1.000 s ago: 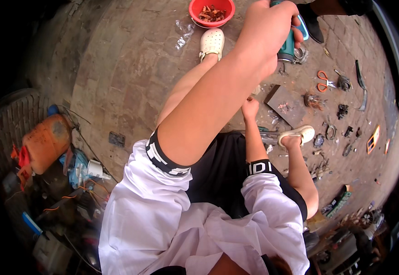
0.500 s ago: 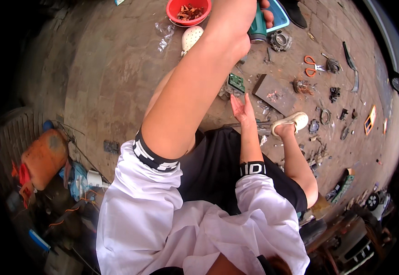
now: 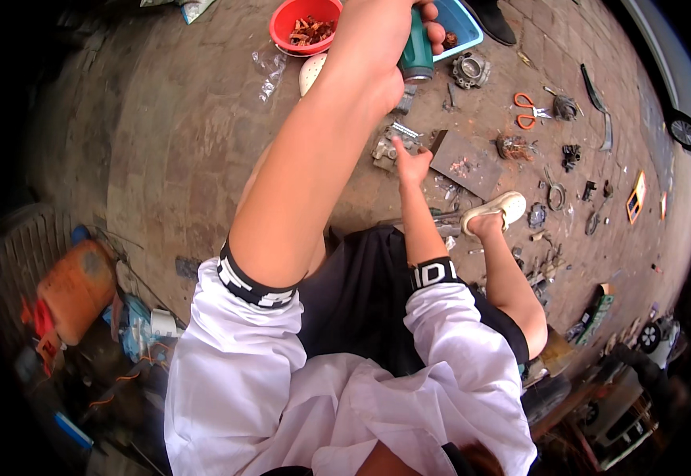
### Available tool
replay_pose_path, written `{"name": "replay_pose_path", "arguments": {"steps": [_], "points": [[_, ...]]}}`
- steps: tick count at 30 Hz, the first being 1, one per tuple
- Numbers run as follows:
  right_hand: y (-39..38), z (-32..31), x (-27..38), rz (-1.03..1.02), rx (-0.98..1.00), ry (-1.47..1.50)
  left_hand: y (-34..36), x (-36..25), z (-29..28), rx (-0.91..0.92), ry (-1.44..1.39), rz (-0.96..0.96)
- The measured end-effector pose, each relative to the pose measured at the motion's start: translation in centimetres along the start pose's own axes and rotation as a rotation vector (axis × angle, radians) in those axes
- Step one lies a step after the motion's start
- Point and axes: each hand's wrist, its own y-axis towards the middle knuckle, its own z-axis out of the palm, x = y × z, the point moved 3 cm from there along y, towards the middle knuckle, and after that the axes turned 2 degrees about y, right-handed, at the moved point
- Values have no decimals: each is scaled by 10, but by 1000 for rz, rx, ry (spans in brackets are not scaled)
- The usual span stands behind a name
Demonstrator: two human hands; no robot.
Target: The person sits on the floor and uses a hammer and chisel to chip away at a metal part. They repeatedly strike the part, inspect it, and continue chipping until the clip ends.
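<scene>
My left hand is at the top, beyond my outstretched forearm, with its fingers wrapped round a green cylindrical power tool; the tool's far end is out of view. My right hand is nearer to me, thumb raised and apart from the other fingers, with no object visible in its grasp. Just past the thumb a small circuit board with silvery parts sits tilted on a grey metal casting. Whether the thumb touches the board, I cannot tell. A dark flat metal plate with copper-coloured crumbs lies right of this hand.
A red basin of reddish scraps and a blue tray stand at the far side. Orange-handled scissors, a round metal housing and a copper coil lie to the right. An orange jerrycan is at left, a car far right.
My right hand has turned from an upturned open palm to thumb raised, close by the board. The board shows its silvery parts instead of its green face. My left hand keeps the tool.
</scene>
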Motion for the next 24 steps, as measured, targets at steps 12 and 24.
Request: {"name": "replay_pose_path", "arguments": {"steps": [12, 24], "points": [[-9, 35, 9, 127, -90, -51, -11, -4, 2, -61, 20, -62], [-49, -12, -65, -186, -47, 377, -17, 14, 12, -34, 101, -98]]}}
